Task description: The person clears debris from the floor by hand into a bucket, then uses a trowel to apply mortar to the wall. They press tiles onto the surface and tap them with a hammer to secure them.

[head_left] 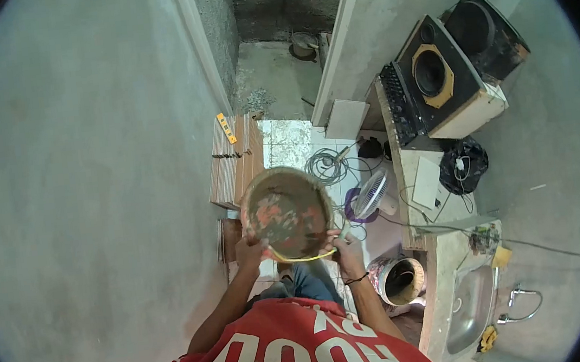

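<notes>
A round, mortar-stained basin [292,212] is held in front of my body, with reddish and grey smears inside it. My left hand [249,251] is closed on its near left rim. On the near right, my right hand [346,253] grips the rim too, its thumb showing on the inner side. A yellow strip [302,258] curves along the near edge between both hands. Next to my right thumb is a small pale green piece [344,229]. Below the basin, jeans and the lower part of my body are partly covered.
Stacked tiles [233,162] with a yellow spirit level [226,128] stand left. Coiled cable [329,165] and a fan [370,194] lie ahead right. A dirty bucket [401,281] stands near the counter, which holds a speaker [431,74] and a sink [469,307]. A doorway opens ahead.
</notes>
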`<state>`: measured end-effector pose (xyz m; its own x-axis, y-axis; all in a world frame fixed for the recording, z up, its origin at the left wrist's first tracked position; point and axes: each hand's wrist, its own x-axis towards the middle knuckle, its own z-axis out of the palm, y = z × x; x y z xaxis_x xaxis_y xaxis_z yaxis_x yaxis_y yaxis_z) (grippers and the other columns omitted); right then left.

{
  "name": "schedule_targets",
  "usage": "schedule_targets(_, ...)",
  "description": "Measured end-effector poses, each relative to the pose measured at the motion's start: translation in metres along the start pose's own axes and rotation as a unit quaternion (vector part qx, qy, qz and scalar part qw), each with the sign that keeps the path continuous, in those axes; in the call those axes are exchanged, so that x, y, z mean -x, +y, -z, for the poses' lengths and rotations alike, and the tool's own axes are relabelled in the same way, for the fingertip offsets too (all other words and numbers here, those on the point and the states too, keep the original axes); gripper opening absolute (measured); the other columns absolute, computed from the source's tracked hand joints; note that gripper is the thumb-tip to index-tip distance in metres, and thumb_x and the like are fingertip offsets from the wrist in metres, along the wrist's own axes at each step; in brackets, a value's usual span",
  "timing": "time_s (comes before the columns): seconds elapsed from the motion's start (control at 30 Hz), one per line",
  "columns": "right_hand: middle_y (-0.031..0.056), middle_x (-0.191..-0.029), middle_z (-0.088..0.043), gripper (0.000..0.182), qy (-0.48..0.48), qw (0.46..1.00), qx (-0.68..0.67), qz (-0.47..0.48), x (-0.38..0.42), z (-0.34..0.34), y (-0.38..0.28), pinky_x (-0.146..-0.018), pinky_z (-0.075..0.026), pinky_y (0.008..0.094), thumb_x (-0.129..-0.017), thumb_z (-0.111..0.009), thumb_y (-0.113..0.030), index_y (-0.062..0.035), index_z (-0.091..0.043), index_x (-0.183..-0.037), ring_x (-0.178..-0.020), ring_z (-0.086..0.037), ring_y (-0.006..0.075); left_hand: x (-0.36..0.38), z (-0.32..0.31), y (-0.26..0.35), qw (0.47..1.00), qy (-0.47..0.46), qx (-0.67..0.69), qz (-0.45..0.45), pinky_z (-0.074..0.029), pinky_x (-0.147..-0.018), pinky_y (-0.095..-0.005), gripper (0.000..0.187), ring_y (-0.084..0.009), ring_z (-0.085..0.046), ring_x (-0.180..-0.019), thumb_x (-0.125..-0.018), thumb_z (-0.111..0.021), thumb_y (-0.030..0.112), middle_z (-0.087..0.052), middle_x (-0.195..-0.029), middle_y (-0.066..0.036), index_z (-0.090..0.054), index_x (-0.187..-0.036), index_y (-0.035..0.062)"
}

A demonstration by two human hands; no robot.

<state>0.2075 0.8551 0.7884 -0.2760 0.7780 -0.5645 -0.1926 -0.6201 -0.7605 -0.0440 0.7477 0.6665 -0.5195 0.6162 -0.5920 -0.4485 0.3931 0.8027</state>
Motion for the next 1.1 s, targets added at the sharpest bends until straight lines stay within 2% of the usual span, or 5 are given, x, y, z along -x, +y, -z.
schedule_targets(0.13, 0.0052, -0.088, -0.066, 0.022, 0.127, 0.951, 0.259, 0.114, -0.108, 0.034, -0.021, -0.069, -0.061, 0.0321, -0.095, -0.059, -0.006, -0.0022, -0.065, -0.115, -0.08, -0.068, 0.0152, -0.066, -0.082, 0.097, 0.99, -0.04, 0.122, 0.057, -0.055, -0.068, -0.0311, 0.022, -0.014, -0.066, -0.08, -0.084, -0.075, 0.006, -0.067, -0.094, -0.004, -0.066, -0.104, 0.0041)
schedule_targets(0.37, 0.0122, -0.102, -0.061, 0.054, 0.055, 0.994, -0.072, -0.052, -0.327, 0.014, -0.13, -0.069, -0.064, 0.0445, -0.082, -0.047, 0.007, -0.0003, -0.048, -0.136, -0.087, -0.069, 0.0293, -0.256, -0.181, 0.188, 0.987, -0.075, 0.109, 0.086, -0.056, -0.066, -0.0333, 0.034, -0.0156, -0.067, -0.084, -0.093, -0.077, 0.03, -0.067, -0.101, -0.006, -0.065, -0.114, 0.0058)
schedule_targets(0.53, 0.0166, -0.089, -0.065, 0.02, 0.149, 0.975, 0.127, -0.109, -0.494, -0.003, -0.188, -0.049, -0.052, 0.0421, -0.086, -0.058, -0.01, 0.0036, -0.059, -0.101, -0.067, -0.07, 0.0302, -0.381, -0.11, 0.157, 0.994, 0.039, -0.064, -0.075, -0.051, -0.054, -0.0267, 0.02, -0.0127, -0.064, -0.065, -0.095, -0.07, 0.023, -0.059, -0.07, -0.001, -0.068, -0.088, 0.0044)
schedule_targets(0.83, 0.0193, -0.093, -0.062, 0.02, 0.038, 0.979, 0.133, -0.148, -0.76, -0.097, -0.269, -0.058, -0.061, 0.0532, -0.085, -0.049, -0.005, 0.002, -0.059, -0.101, -0.076, -0.072, 0.0377, -0.341, -0.025, 0.088, 0.912, 0.319, 0.047, 0.253, -0.06, -0.051, -0.0392, 0.03, -0.0268, -0.067, -0.059, -0.089, -0.071, 0.027, -0.065, -0.082, -0.01, -0.063, -0.107, 0.0041)
schedule_targets(1.1, 0.0187, -0.092, -0.061, 0.02, 0.122, 0.971, -0.007, -0.203, -1.004, -0.202, -0.323, -0.063, -0.06, 0.0582, -0.084, -0.049, -0.006, -0.0012, -0.054, -0.103, -0.076, -0.068, 0.0375, -0.529, -0.082, 0.22, 0.94, 0.143, -0.238, 0.199, -0.06, -0.067, -0.0473, 0.044, -0.0319, -0.072, -0.084, -0.092, -0.071, 0.031, -0.067, -0.11, -0.014, -0.061, -0.124, 0.0034)
